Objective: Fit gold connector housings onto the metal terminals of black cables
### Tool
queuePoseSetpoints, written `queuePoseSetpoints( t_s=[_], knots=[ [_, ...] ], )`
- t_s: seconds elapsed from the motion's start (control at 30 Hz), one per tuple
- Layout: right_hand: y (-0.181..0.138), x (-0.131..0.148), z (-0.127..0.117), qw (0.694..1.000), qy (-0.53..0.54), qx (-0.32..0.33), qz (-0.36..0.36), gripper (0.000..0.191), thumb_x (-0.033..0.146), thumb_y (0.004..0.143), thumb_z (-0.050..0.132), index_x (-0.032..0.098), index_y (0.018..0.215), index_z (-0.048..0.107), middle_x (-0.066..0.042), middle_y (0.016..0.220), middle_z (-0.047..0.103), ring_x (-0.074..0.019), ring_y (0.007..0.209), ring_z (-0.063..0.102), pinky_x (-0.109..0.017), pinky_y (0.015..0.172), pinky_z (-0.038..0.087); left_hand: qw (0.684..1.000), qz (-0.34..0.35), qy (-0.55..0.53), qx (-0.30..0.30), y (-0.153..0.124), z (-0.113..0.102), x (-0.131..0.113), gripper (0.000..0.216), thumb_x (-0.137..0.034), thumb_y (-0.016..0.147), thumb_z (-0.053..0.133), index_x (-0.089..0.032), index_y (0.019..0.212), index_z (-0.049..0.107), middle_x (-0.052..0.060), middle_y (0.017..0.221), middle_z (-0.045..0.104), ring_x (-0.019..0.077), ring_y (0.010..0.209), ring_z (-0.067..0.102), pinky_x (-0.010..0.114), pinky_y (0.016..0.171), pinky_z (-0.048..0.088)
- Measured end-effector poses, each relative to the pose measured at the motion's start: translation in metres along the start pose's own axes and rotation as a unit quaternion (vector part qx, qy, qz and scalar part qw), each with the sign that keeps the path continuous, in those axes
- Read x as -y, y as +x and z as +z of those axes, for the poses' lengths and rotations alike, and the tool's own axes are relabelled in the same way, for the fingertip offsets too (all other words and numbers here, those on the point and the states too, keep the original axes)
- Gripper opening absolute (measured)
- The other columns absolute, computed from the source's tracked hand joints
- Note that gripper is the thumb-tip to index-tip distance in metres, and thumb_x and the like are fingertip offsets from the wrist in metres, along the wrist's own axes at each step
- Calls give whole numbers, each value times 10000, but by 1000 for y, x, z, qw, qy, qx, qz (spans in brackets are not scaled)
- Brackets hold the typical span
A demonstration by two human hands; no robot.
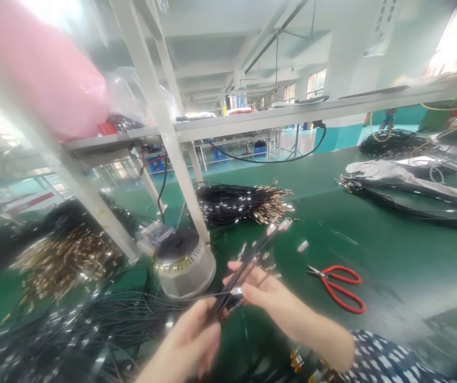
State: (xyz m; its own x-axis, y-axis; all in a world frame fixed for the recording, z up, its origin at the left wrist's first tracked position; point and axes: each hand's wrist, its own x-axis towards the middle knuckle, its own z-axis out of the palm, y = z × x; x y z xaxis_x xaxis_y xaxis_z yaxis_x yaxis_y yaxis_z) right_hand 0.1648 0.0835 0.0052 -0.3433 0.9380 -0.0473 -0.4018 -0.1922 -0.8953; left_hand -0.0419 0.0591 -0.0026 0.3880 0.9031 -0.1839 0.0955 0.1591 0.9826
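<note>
A small bunch of black cables with pale tips slants up and away between my hands. My left hand is closed around its lower part. With fingers curled, my right hand grips the bunch higher up, and its thumb presses by a shiny silvery end. One thin cable runs off left from there toward a large heap of black cables. Several small metal connectors lie just behind my right hand, partly hidden by it. Motion blur smears the fine detail.
Red-handled scissors lie right of my hands, near a small loose silvery piece. A round grey device with a dark top stands by a white shelf post. Cable bundles lie behind, with more at right.
</note>
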Motion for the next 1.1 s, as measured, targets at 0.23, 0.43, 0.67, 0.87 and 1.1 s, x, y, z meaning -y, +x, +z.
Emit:
queuePoseSetpoints(
  t_s=[0.23,0.43,0.67,0.87,1.1],
  knots=[
    [-4,-35,2,978,100,-184,16,407,510,710,768,188,949,698,-71,1108,679,-230,1086,558,-326,879,437,990,-70,49,-108,54,-12,1,602,-719,709,568,-141,807,706,84,650,727,202,557,646,293,514,463],
    [-17,-35,11,983,89,-148,-66,379,550,784,691,191,903,673,-47,985,697,-182,983,614,-273,809,453,992,-71,7,-105,86,-6,-8,632,-750,749,469,-143,709,639,-2,436,574,103,331,438,226,382,271],
    [-6,-72,26,964,16,264,20,596,722,722,622,134,641,567,32,540,484,-48,462,395,-193,521,352,993,3,-67,94,23,14,-45,577,-554,707,722,-167,1133,687,170,1118,721,321,1077,626,433,937,444],
    [-17,-114,32,957,-44,282,55,688,835,695,496,150,698,558,37,569,435,-52,482,342,-186,487,278,986,14,-164,-10,-26,24,3,490,-496,654,800,-190,1027,716,114,890,742,279,881,676,378,790,504],
    [-40,-68,41,958,-150,226,94,700,802,781,413,130,782,608,-3,592,518,-82,500,448,-196,498,340,968,8,-87,-234,-50,35,7,269,-466,737,740,-212,811,792,69,702,728,266,735,674,314,606,531]
  ],
)
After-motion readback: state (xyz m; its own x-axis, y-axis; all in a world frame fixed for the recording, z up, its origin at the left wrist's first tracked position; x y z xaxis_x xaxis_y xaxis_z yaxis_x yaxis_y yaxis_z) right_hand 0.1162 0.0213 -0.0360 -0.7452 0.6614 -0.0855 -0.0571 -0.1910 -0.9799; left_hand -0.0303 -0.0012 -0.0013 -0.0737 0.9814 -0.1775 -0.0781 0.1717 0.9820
